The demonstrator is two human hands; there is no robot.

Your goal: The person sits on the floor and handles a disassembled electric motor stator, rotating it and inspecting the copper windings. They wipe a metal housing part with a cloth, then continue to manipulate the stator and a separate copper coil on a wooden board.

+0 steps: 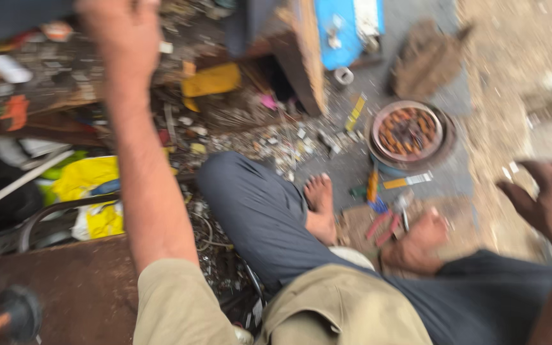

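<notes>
Gritty concrete floor (pixel 512 57) lay littered with scraps around one round metal bowl (pixel 410 135) of rusty parts. Left hand (pixel 119 32) reached over clutter, fingers unseen; right hand (pixel 547 198) hovered empty, fingers curled loosely.

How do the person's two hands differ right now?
The left hand reaches far forward on a straight arm toward the cluttered pile at the top of the view; the right hand stays close, hovering over the bare ground at the right. The left hand shows its back, its fingers cut off by the picture's edge; the right hand's fingers are loosely curled and visible. Both look blurred, and neither clearly holds anything.
</notes>
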